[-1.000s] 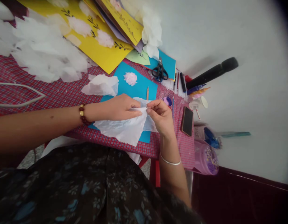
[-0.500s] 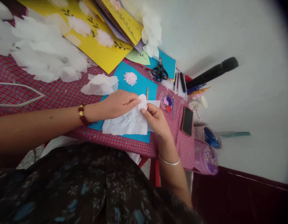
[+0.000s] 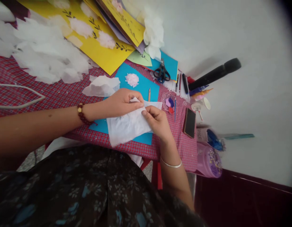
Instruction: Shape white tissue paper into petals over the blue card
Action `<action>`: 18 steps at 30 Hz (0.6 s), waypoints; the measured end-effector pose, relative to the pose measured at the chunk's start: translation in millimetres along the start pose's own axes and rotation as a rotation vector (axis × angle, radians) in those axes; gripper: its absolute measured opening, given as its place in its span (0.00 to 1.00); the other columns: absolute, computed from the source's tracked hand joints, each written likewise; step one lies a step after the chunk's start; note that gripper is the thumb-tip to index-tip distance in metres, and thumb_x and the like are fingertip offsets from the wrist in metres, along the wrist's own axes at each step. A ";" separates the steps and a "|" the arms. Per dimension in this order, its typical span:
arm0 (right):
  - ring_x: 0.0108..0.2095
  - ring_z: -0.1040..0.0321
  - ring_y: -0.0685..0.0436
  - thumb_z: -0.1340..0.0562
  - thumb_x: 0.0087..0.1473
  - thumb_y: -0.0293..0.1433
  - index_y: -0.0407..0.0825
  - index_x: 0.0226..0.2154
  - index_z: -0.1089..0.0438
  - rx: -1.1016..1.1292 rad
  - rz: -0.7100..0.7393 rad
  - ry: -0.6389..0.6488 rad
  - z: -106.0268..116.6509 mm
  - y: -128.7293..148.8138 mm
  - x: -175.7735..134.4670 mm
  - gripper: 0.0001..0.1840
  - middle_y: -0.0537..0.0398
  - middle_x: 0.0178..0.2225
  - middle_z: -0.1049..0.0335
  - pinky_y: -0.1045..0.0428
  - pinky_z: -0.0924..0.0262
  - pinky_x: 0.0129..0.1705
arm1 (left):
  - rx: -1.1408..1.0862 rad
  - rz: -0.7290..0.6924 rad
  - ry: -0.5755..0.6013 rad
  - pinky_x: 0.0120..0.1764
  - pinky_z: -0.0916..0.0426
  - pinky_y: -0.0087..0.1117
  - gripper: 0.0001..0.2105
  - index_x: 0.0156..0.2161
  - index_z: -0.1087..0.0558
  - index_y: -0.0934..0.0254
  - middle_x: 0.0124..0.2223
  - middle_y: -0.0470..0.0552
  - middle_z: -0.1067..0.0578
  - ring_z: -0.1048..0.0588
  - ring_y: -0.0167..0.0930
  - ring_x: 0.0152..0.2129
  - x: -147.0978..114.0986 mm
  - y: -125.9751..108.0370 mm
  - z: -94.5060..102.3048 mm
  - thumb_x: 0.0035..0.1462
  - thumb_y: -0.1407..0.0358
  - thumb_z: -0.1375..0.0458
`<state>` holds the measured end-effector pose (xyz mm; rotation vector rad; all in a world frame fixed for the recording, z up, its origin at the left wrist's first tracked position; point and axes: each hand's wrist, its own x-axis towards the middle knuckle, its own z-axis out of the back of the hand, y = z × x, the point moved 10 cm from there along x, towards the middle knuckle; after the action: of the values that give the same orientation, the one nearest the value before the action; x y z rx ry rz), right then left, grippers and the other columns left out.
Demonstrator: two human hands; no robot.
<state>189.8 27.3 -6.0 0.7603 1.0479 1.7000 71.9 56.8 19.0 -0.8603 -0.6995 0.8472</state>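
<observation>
A sheet of white tissue paper (image 3: 127, 126) hangs between my two hands, its lower part spread toward me. My left hand (image 3: 125, 102) pinches its upper edge, a small corner standing up between thumb and fingers. Close beside it, my right hand (image 3: 156, 119) grips the same edge between thumb and fingertips. Under the hands lies a blue sheet (image 3: 143, 138), with another white piece of paper (image 3: 157, 105) partly hidden behind my right hand. A pale pink paper flower (image 3: 132, 80) and a pencil (image 3: 149, 94) rest on the blue sheet, beyond my hands.
White tissue pieces (image 3: 51, 50) heap at the left, near yellow sheets (image 3: 108, 58) with paper flowers. Black-handled scissors (image 3: 162, 74), a paint palette (image 3: 169, 102), a phone (image 3: 189, 123) and a pink container (image 3: 208, 160) stand along the right. A white cable (image 3: 20, 105) crosses the checked tablecloth.
My left hand has turned and shifted slightly, now folding over the paper's upper corner. The tissue's lower edge has swung toward me and tilted.
</observation>
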 end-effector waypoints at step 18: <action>0.22 0.49 0.52 0.41 0.59 0.46 0.50 0.24 0.36 -0.081 0.071 -0.177 24.8 2.6 1.0 0.20 0.62 0.20 0.45 0.53 0.54 0.24 | 0.264 -0.177 -0.148 0.54 0.37 0.42 0.22 0.53 0.32 0.66 0.53 0.58 0.29 0.32 0.40 0.52 2.2 -4.8 12.6 0.54 0.60 0.41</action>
<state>209.4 35.2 7.1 0.8868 0.8345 1.6900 64.5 61.4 29.6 -0.4952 -0.7613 0.8268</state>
